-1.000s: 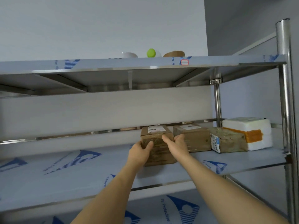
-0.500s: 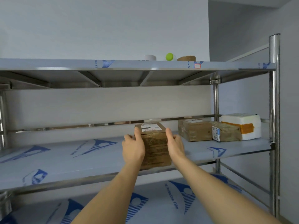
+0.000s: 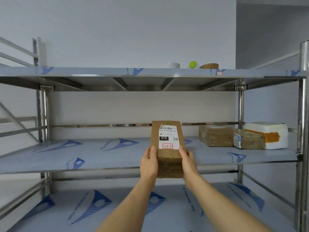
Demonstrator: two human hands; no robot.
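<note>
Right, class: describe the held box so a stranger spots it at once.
On the steel rack, find the middle shelf. In front of it, the left hand and right hand hold a brown box. Unlike the three parcels at the shelf's right end, it is lifted, its white 010 label facing us.

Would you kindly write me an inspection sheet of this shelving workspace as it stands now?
Surface: middle shelf, steel under blue-printed protective film.
Job's things: cardboard box, held up at the middle shelf's front edge, with its label facing the camera and reading 010.
Clutter: brown parcel, taped parcel and white foam box at the middle shelf's right end; white tub, green round thing and tape roll on the top shelf.
Hands: left hand grips the box's left side, right hand its right side.
Cables: nothing seen.
Surroundings: white wall, steel post, lower shelf.
</note>
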